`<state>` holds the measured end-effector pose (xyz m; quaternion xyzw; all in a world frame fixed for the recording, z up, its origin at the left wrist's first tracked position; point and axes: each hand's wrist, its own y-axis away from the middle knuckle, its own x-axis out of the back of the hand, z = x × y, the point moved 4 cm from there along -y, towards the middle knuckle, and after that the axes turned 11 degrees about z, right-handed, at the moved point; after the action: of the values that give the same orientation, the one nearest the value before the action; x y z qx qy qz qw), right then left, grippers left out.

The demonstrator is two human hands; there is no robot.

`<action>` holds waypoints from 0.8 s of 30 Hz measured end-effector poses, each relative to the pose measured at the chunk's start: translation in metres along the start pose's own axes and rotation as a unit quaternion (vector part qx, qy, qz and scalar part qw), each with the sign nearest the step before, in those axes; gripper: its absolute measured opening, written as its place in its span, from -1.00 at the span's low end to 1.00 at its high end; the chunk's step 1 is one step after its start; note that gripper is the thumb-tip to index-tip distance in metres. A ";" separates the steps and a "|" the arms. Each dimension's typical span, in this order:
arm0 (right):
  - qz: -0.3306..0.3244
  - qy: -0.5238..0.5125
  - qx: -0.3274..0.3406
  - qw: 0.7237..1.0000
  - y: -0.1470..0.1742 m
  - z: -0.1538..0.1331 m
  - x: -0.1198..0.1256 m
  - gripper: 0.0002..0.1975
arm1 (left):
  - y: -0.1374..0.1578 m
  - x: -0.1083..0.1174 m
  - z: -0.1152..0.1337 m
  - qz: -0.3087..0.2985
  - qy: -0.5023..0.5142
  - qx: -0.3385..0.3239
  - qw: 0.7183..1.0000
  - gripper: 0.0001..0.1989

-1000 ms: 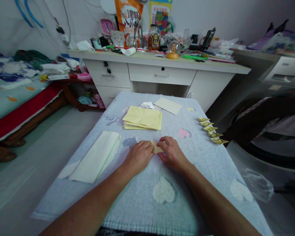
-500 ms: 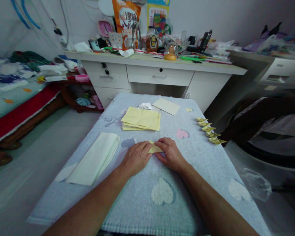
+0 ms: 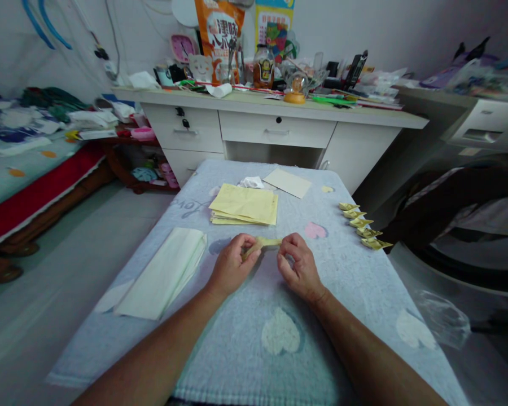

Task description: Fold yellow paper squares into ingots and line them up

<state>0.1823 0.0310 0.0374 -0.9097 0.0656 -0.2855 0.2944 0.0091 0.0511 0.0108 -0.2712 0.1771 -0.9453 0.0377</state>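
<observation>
- Strip: narrow yellow folded paper, in the gap between the two hands, over the near-middle part of the cloth. Whether it touches the cloth: cannot tell.
- Long axis: mostly left-right, across the person's front. Left end bends down toward the person, inside the left hand; the rest runs nearly level to the right.
- Left hand: thumb and fingers pinch the strip's left end. This hand covers more of it.
- Right hand: fingers curled, tips at the strip's right end. Cannot tell whether thumb and finger are closed on it.
- Nearness: both hands are at the strip, one per end; palms well apart.
- Stack of yellow paper: just beyond the strip, a bit to the left.
- White sheet, folded: left of the left hand, long axis slanting away.
- Folded pieces: five in a row along the cloth's right edge, well apart from the right hand.
- Writing: cloth reads "Love" in script, left of the stack. Orange bag: large Chinese characters, 味 legible. Poster: characters too small to read surely. Jar: dark label, brand not legible.
</observation>
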 end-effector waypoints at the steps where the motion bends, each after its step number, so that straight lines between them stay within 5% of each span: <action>1: 0.022 -0.001 -0.002 1.000 0.000 -0.002 0.002 -0.92 | 0.000 -0.001 -0.001 0.005 0.020 0.012 1.000 -0.85; 7: 0.127 -0.009 -0.004 0.992 0.000 -0.006 0.009 -0.88 | 0.003 -0.007 -0.004 0.020 0.125 0.053 0.991 -0.84; 12: 0.017 -0.082 -0.082 0.993 0.007 0.007 -0.011 -0.77 | 0.006 -0.008 0.000 0.019 0.170 0.058 0.984 -0.72; 16: -0.018 -0.213 -0.209 0.954 0.013 0.023 -0.026 -0.78 | 0.006 -0.007 0.007 0.004 0.134 -0.012 0.991 -0.73; 24: -0.028 -0.274 -0.221 0.935 0.014 0.023 -0.029 -0.80 | 0.010 -0.012 0.013 -0.044 0.170 -0.013 0.984 -0.74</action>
<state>0.1715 0.0397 0.0003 -0.9963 0.0181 -0.0115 0.0838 0.0255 0.0401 0.0117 -0.1143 0.1808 -0.9761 -0.0377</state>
